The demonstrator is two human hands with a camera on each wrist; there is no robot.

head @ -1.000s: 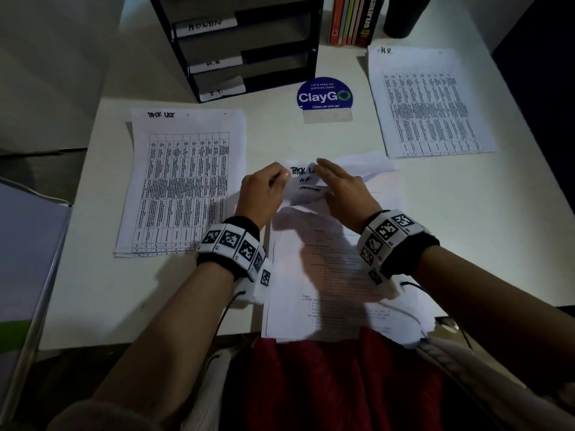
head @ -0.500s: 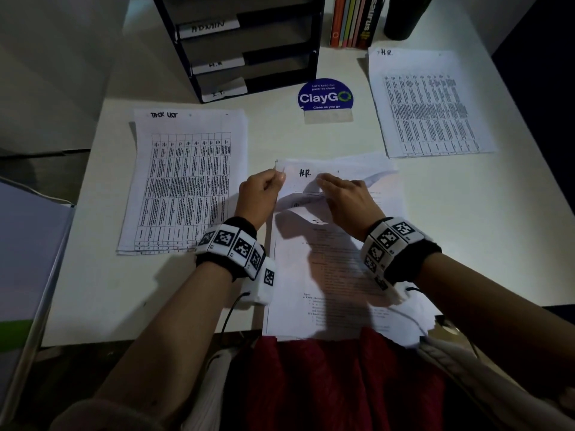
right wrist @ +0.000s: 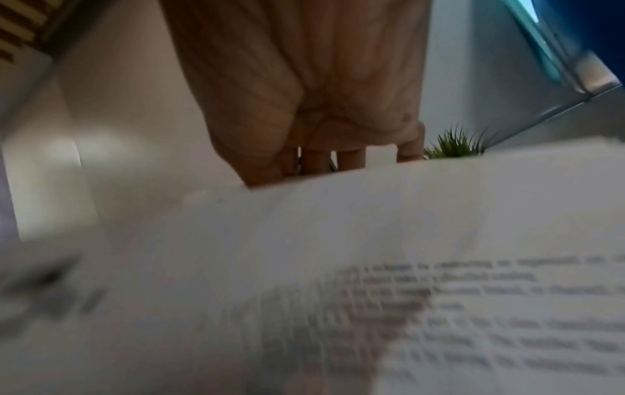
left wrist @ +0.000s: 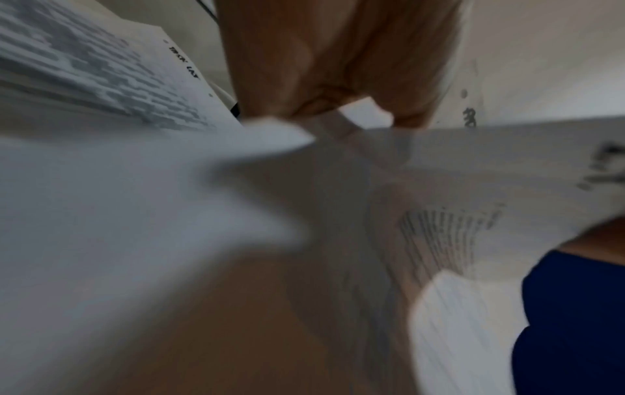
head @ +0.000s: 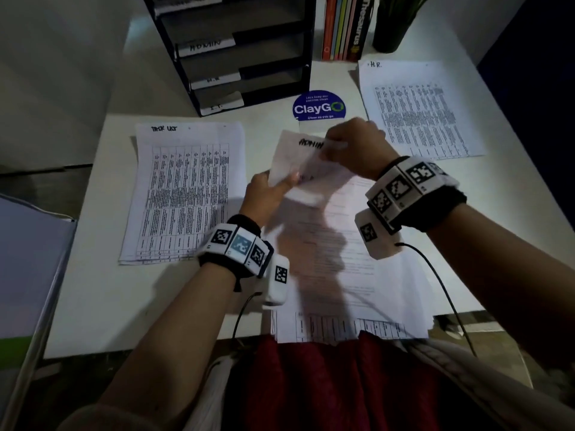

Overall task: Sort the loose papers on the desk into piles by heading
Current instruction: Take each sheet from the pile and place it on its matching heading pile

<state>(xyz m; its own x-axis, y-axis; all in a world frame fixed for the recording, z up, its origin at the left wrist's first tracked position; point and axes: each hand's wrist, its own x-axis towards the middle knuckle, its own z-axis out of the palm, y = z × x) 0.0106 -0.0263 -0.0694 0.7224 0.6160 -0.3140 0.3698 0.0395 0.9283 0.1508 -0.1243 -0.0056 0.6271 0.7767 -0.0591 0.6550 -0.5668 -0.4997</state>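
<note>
At the desk's (head: pixel 93 306) left edge lies the "Task List" pile (head: pixel 186 194), long axis running front to back. Over the middle, the left hand (head: pixel 264 194) pinches the near corner of a lifted sheet (head: pixel 298 163) headed "Admin"; the right hand (head: pixel 351 147) pinches its far edge. Beneath, the unsorted stack (head: pixel 351 275) overhangs the front edge. Toward the right far corner sits the "H.R." pile (head: pixel 417 110). No Admin pile shows; bare desk between the piles seems likeliest.
</note>
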